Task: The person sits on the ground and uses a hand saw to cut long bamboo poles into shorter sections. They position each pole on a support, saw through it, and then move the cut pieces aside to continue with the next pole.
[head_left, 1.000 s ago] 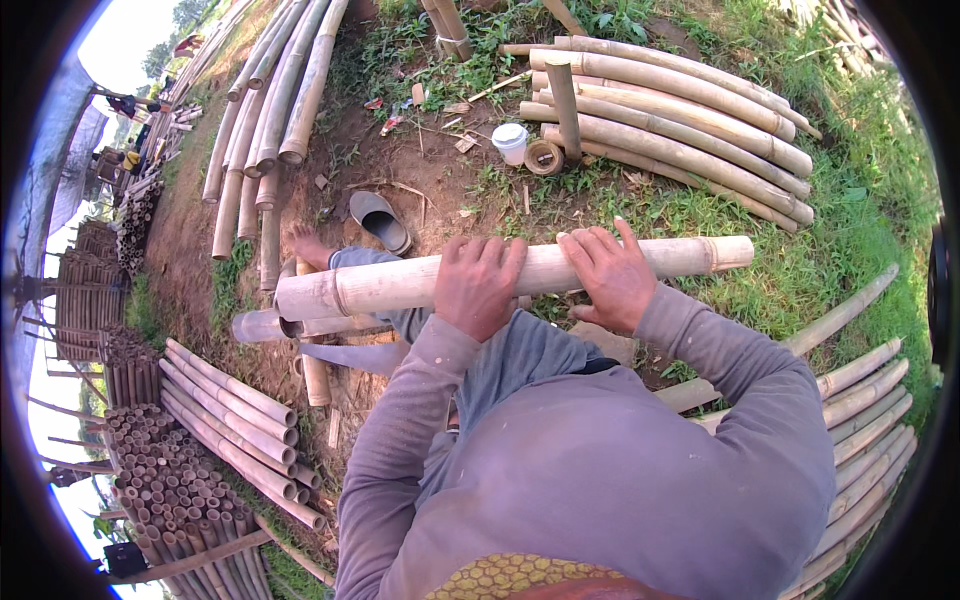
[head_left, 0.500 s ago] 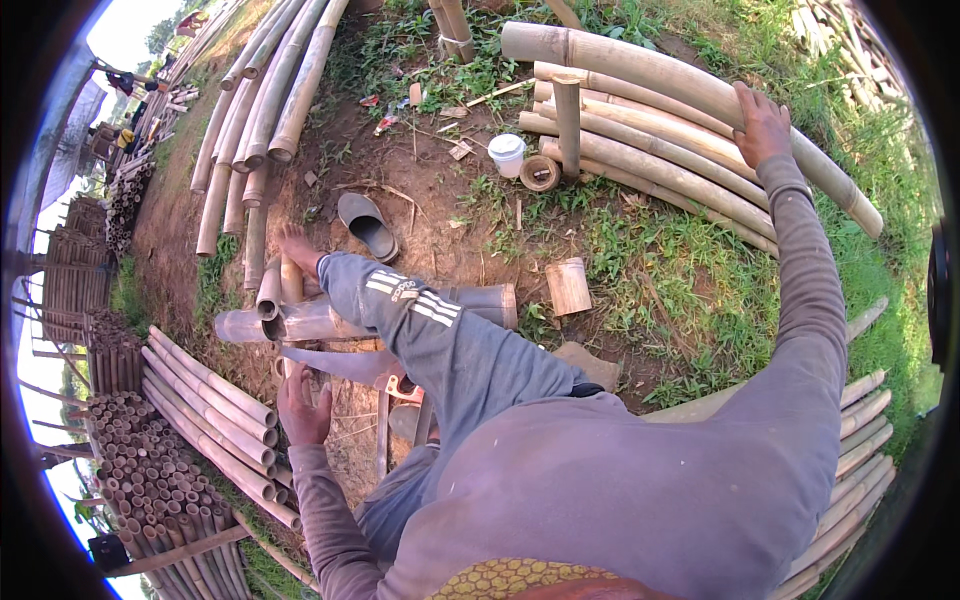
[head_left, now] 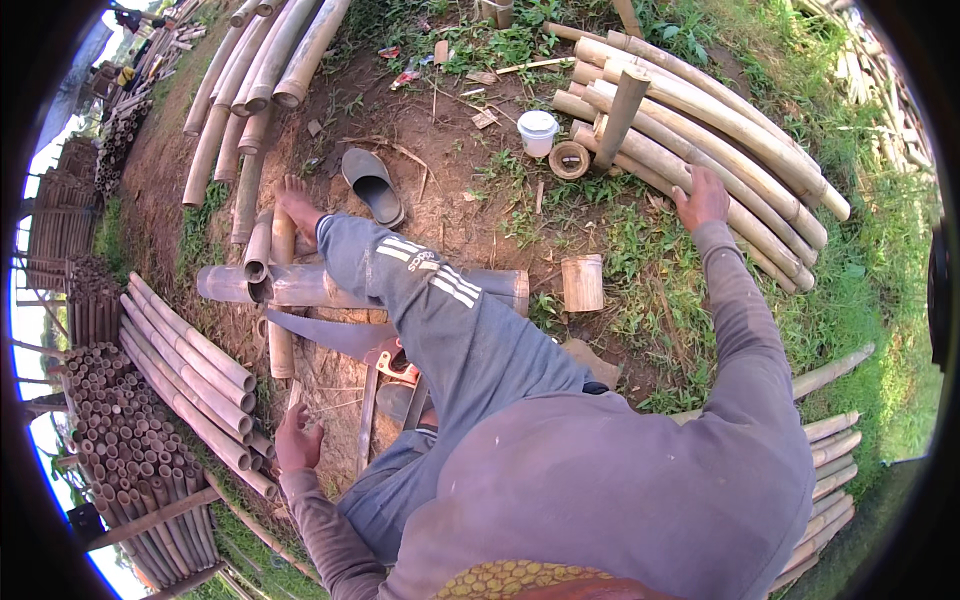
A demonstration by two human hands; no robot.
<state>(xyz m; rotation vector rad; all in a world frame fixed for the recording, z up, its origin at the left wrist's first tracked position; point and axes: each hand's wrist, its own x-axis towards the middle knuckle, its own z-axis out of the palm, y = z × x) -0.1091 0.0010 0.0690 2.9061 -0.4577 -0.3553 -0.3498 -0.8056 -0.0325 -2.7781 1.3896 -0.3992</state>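
My right hand (head_left: pixel 705 198) is over the near side of a stack of bamboo poles (head_left: pixel 730 150). Its fingers are apart and loosely bent; whether they touch a pole I cannot tell. My left hand (head_left: pixel 298 440) hangs half-curled with nothing visible in it. Near that hand is a handsaw (head_left: pixel 330 333) with an orange-red handle (head_left: pixel 397 363), its blade pointing left. A thick dark bamboo pole (head_left: pixel 450 283) lies crosswise, partly hidden under my leg. Thinner bamboo pieces (head_left: pixel 283 240) meet it at the left, with my bare foot on one.
An upright bamboo stake (head_left: pixel 622 118) stands against the right stack. Beside it are a white lidded bucket (head_left: pixel 538 132) and a short bamboo ring (head_left: pixel 569 160). A cut bamboo section (head_left: pixel 582 283) and a sandal (head_left: pixel 373 187) lie on the ground. More poles (head_left: pixel 190 380) lie left.
My right hand has come off the thick upper pole and drawn nearer to me. That pole no longer juts out above the stack. My left hand has moved back, away from the saw's blade.
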